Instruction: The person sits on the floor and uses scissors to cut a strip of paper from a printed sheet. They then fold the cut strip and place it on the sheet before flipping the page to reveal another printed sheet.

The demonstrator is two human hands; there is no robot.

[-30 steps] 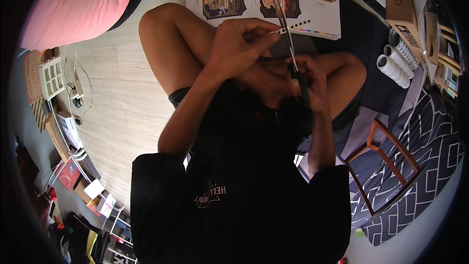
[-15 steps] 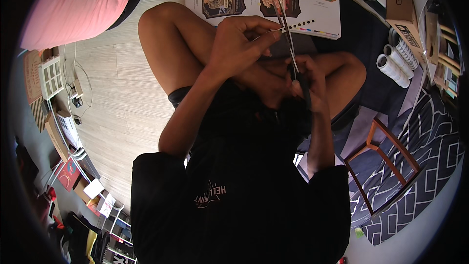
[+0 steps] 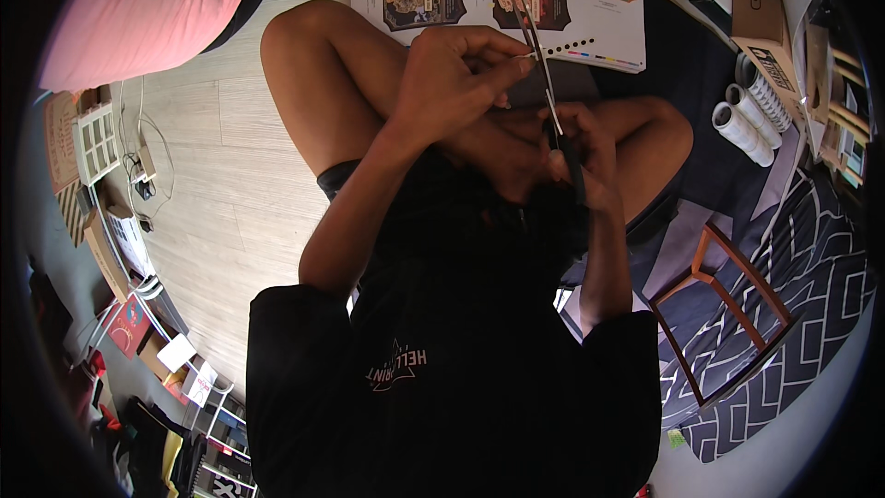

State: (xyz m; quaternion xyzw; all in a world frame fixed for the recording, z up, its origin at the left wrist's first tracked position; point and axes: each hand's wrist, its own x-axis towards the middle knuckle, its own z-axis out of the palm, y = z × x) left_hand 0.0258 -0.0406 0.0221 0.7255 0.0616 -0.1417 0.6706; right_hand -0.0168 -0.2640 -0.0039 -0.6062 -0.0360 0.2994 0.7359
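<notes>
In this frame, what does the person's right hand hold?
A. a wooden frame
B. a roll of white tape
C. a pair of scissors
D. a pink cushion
C: the right hand grips the dark handles of the scissors, whose blades reach up to the printed sheet, while the left hand pinches that sheet's edge beside the blades.

sheet (image 3: 608, 28): white, 3 dark ornate card prints
cushion (image 3: 138, 14), left of sheet: pink
rug (image 3: 802, 249), right of sheet: navy, white lines
</notes>
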